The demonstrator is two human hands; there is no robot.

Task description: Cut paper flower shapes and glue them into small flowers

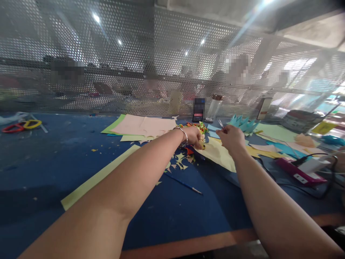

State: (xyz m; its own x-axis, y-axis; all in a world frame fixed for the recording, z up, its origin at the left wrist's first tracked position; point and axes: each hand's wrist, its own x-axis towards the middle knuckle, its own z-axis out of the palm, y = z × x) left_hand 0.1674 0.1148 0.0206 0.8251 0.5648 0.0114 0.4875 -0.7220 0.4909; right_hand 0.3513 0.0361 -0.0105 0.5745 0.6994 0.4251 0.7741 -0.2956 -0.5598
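Observation:
My left hand [194,137], with a bracelet at the wrist, reaches over a heap of small coloured paper pieces [201,126]. Its fingers curl down by the left end of a pale yellow paper sheet [219,155]; what they pinch, if anything, is hidden. In my right hand [234,139] is a pair of scissors [221,124], blades pointing up and away above that sheet. Pale star-shaped paper scraps [180,158] lie below my left hand. A thin blue paintbrush [184,184] rests nearer to me on the blue table.
Stacked paper sheets [142,126] and a long paper strip [99,174] lie left. Behind stand a phone [198,109] and a clear bottle [214,108] before a perforated metal screen [107,54]. Folded blue paper [244,124] and a purple power strip [299,172] with cables sit right.

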